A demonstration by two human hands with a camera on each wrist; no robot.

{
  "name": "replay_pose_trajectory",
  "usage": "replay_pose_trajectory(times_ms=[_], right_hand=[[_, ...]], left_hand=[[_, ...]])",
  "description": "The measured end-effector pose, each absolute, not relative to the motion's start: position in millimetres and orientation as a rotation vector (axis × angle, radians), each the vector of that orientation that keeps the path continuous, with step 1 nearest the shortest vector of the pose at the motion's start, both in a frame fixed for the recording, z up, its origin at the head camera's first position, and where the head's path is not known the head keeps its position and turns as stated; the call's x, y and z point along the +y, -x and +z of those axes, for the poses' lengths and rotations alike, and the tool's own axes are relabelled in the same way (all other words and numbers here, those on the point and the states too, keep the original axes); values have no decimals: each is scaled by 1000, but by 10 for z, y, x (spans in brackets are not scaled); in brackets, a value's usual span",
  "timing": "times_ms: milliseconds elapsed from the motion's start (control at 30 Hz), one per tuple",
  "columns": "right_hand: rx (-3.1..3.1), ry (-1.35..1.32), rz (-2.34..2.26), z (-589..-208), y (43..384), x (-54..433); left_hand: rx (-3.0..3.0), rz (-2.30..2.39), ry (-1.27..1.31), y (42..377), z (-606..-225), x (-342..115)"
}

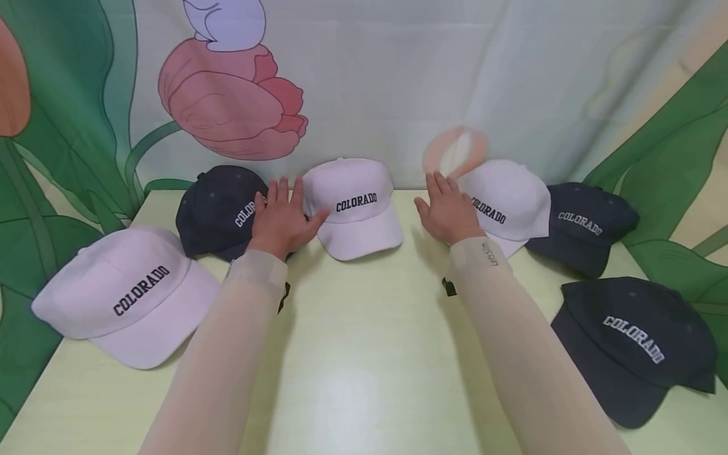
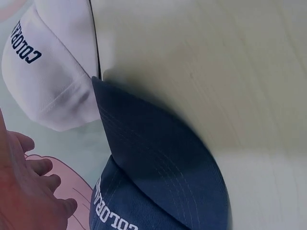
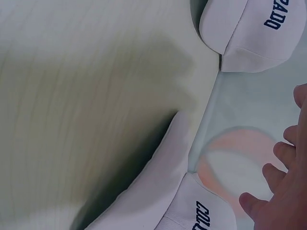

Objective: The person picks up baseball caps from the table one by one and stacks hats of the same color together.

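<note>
Starting at the near left: a white COLORADO baseball cap (image 1: 131,284), brim and long axis slanting toward the near right. On to the far left, a navy COLORADO cap (image 1: 213,205), brim toward the near side; over its right part in the head view, the left hand (image 1: 283,222), fingers straight and spread, no pinch. Far middle of the table (image 1: 352,354): a centred white cap (image 1: 349,183), long axis running far to near, brim nearest. Next, the right hand (image 1: 452,210), fingers extended, only slightly apart, thumb out, no grip; just beside, another white cap (image 1: 509,193), then a far-right navy cap (image 1: 591,205), both brims near and leftward. Lastly, a near-right navy cap (image 1: 643,316), brim to the near left. Six caps apparently already laid out, brims inward; any remaining adjustment, impossible to tell. Hand contact, unclear too.
</note>
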State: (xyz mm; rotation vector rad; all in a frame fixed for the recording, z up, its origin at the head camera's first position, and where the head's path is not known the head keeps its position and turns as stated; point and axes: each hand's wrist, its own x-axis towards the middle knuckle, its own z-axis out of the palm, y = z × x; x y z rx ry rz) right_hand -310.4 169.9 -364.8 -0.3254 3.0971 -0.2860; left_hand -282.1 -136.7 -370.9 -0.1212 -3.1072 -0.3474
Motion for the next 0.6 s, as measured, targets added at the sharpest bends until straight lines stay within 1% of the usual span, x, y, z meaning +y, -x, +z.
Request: replay_pose_trajectory(times_ms=[367,600], right_hand=[[3095,348,-292,-3871,3150,1617],[3073,360,-363,-3913,3123,1526]], left_hand=[[-3026,-355,127,2798,-3879,-1274],[-3071,-352,120,2726,-4000,-1158]])
